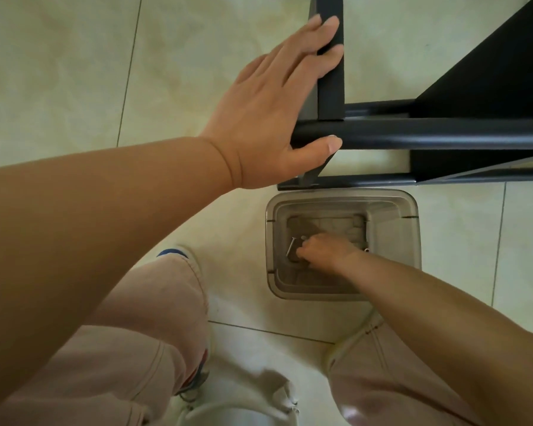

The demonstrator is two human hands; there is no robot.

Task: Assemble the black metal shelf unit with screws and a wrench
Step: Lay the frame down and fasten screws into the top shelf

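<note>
The black metal shelf unit (443,130) stands on the tiled floor at the upper right. My left hand (277,112) rests on its near corner, with straight fingers lying across the upright post (331,87) and the thumb against the horizontal bar. Below it, my right hand (323,252) reaches down into a clear plastic bin (413,241), fingers curled toward the bottom. A silver screw (290,247) lies on the bin floor just left of those fingertips. Whether the fingers hold anything is hidden. No wrench is in view.
The bin sits on the floor right against the shelf's bottom rail (351,181). A black shelf panel (490,87) slopes at the upper right. My knees in light trousers (142,333) and a shoe (179,253) fill the lower frame. Pale tile (59,72) spreads to the left.
</note>
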